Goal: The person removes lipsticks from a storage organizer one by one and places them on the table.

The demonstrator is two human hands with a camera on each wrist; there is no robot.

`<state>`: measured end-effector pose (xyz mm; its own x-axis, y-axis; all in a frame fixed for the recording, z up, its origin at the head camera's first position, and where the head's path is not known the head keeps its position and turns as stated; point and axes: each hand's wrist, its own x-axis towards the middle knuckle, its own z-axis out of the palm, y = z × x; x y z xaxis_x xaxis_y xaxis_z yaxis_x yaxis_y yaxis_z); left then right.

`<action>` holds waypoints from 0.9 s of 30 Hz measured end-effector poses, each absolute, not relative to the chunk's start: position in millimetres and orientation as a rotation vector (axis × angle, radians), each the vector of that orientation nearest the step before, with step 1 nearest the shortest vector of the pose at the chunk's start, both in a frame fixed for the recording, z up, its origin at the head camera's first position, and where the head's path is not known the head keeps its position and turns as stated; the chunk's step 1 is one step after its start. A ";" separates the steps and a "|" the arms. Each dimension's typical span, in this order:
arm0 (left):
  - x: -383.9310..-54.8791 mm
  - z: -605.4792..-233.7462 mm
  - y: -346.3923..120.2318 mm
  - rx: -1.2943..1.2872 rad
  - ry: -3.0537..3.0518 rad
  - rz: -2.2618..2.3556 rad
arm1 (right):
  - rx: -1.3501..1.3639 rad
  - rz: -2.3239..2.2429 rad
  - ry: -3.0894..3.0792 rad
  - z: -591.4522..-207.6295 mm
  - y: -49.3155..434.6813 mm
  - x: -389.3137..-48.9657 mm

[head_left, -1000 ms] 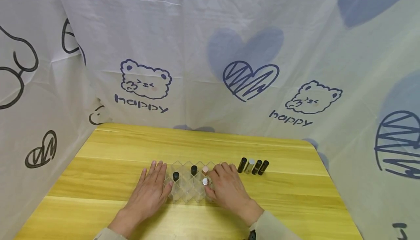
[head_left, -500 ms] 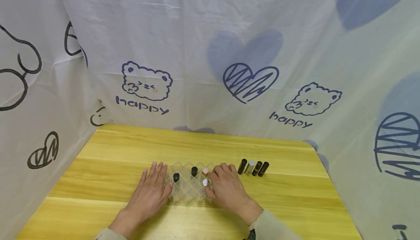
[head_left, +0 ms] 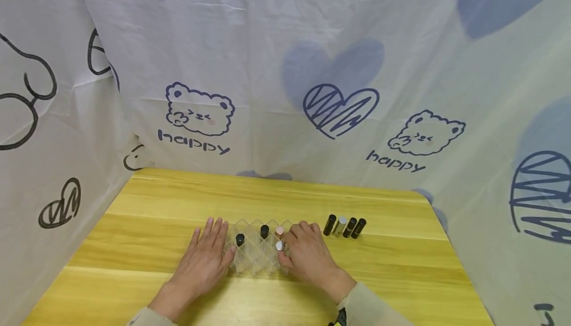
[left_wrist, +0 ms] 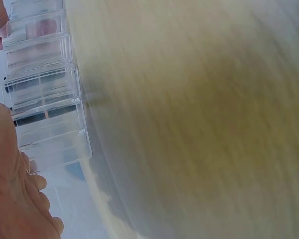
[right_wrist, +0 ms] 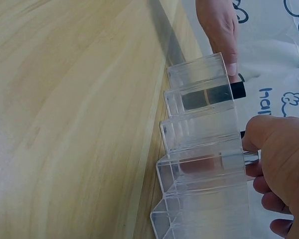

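A clear plastic lipstick holder (head_left: 255, 262) with diamond-shaped compartments stands on the table between the hands. My left hand (head_left: 202, 262) lies along its left side, fingers straight and thumb touching its left end. My right hand (head_left: 311, 256) pinches the top of a silver-capped lipstick (head_left: 279, 245) standing in a compartment at the right; in the right wrist view its pinkish body (right_wrist: 202, 165) shows through the clear wall. Behind it stands a pink-topped lipstick (head_left: 279, 230). Two black-capped lipsticks (head_left: 264, 231) occupy compartments further left. The right hand covers the holder's right end.
To the right of the holder, a black tube (head_left: 329, 225), a silver tube (head_left: 340, 226) and two more black tubes (head_left: 358, 228) stand in a row on the wooden table (head_left: 401, 266). A white printed cloth (head_left: 267, 68) hangs behind and at the sides.
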<state>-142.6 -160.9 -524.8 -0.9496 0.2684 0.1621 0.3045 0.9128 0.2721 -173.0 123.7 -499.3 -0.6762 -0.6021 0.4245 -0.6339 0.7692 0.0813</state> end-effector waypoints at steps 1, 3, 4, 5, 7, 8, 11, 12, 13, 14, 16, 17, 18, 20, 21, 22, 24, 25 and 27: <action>-142.7 -524.2 -160.6 -0.444 -2.954 -0.437 | 0.932 0.106 -2.535 -499.5 123.9 -173.0; -142.8 -522.7 -159.9 -0.444 -2.956 -0.423 | 0.926 0.117 -2.537 -499.9 124.5 -173.1; -142.7 -521.9 -159.6 -0.443 -2.956 -0.418 | 0.924 0.122 -2.537 -500.2 124.8 -173.2; -142.7 -521.2 -159.3 -0.442 -2.956 -0.416 | 0.923 0.128 -2.537 -500.6 125.1 -173.4; -142.7 -519.7 -158.6 -0.442 -2.954 -0.411 | 0.918 0.143 -2.534 -501.5 125.5 -173.8; -142.6 -519.2 -158.3 -0.441 -2.953 -0.413 | 0.915 0.155 -2.534 -502.1 125.7 -173.9; -142.2 -518.9 -157.7 -0.439 -2.958 -0.419 | 0.913 0.205 -2.536 -504.6 125.8 -173.9; -141.9 -519.0 -157.5 -0.438 -2.960 -0.421 | 0.913 0.225 -2.537 -505.4 125.7 -173.7; -142.0 -519.5 -157.5 -0.436 -2.961 -0.425 | 0.913 0.244 -2.538 -506.2 125.5 -173.6; -142.0 -519.9 -157.5 -0.435 -2.963 -0.430 | 0.912 0.263 -2.539 -506.9 125.2 -173.6; -142.0 -520.7 -157.5 -0.432 -2.963 -0.438 | 0.908 0.292 -2.541 -507.6 124.6 -173.6; -142.1 -521.0 -157.5 -0.432 -2.962 -0.442 | 0.905 0.303 -2.540 -507.9 124.2 -173.6; -142.1 -521.2 -157.4 -0.431 -2.962 -0.446 | 0.900 0.314 -2.543 -507.7 124.0 -173.6; -142.1 -521.5 -157.3 -0.430 -2.962 -0.454 | 0.892 0.327 -2.546 -507.0 123.4 -174.3; -142.1 -521.6 -157.3 -0.428 -2.962 -0.457 | 0.890 0.331 -2.547 -506.0 123.1 -174.6; -142.0 -521.6 -157.2 -0.427 -2.962 -0.463 | 0.888 0.331 -2.545 -505.0 122.9 -175.1; -142.0 -521.9 -157.2 -0.424 -2.964 -0.470 | 0.885 0.334 -2.550 -502.1 122.4 -175.7; -142.0 -522.0 -157.2 -0.422 -2.965 -0.473 | 0.886 0.333 -2.547 -500.5 122.1 -176.0; -142.0 -522.2 -157.3 -0.419 -2.965 -0.477 | 0.889 0.328 -2.536 -496.8 121.4 -176.1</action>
<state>-142.0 -157.3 -522.2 -0.9559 0.2526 0.1501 0.2869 0.9125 0.2918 -176.1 121.4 -496.8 -0.7017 -0.5356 0.4698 -0.6375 0.7665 -0.0783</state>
